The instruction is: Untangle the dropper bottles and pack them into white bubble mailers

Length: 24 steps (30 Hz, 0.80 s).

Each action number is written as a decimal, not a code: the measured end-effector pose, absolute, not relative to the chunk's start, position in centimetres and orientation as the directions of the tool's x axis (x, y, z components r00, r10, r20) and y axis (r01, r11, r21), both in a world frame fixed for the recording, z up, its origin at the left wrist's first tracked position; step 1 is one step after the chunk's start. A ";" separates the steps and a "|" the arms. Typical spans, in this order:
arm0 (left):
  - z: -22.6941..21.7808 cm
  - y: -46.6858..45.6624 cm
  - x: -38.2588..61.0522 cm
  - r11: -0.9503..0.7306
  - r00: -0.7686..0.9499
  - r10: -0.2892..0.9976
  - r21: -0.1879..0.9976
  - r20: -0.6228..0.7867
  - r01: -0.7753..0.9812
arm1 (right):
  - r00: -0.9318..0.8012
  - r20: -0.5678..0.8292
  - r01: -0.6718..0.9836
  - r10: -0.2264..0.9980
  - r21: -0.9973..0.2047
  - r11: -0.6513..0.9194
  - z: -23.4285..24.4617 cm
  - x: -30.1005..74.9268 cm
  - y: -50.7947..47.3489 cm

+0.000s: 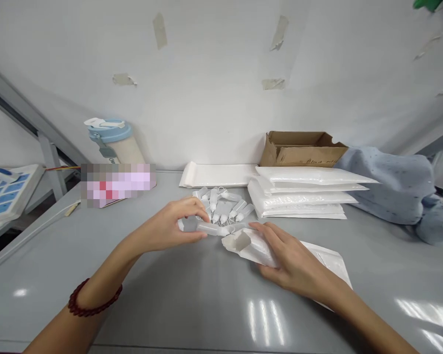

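Left hand (170, 223) pinches a translucent plastic bottle (208, 228), probably light and slick, best held mid-body, while the right hand (288, 258) grips a soft-looking padded mailer (257, 247) behind its open mouth

The near tabletop (192, 295) lies open; beyond it, bottles (223, 212) bar the middle, stacked envelopes (299, 199) the right.

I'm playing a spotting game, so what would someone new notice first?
Probably the bare left hand pinching a small clear plastic tube, and the bare right hand holding an open glossy white envelope, mid-table. Next, the dark-red beaded bracelet round the left forearm, and the cylindrical cream flask with a pale-blue lid at the back left.
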<state>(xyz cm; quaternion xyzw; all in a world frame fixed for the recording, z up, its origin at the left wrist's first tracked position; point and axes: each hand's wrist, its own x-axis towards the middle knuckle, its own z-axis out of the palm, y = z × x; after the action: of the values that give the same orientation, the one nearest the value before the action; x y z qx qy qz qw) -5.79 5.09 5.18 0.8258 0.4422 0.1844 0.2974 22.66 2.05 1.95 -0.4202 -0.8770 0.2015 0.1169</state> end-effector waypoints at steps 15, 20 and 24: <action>3.4 3.6 -3.6 -0.597 0.612 0.769 0.554 0.186 0.580 | -0.628 0.067 0.658 0.776 -0.487 0.574 1.0 21.9 1.7; 2.8 1.7 -1.7 -0.705 0.689 0.691 0.411 0.218 0.578 | -0.630 0.057 0.652 0.775 -0.504 0.567 0.6 21.8 1.6; 3.0 1.4 -1.9 -0.630 0.648 0.731 0.574 0.212 0.523 | -0.628 0.066 0.653 0.775 -0.498 0.571 0.6 22.0 1.6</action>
<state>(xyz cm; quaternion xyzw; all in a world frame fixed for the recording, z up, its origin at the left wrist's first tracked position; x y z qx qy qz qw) -1.92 1.43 3.00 0.8760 0.3578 0.2185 0.2385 21.99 1.62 0.59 -0.4079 -0.8752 0.2194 0.1399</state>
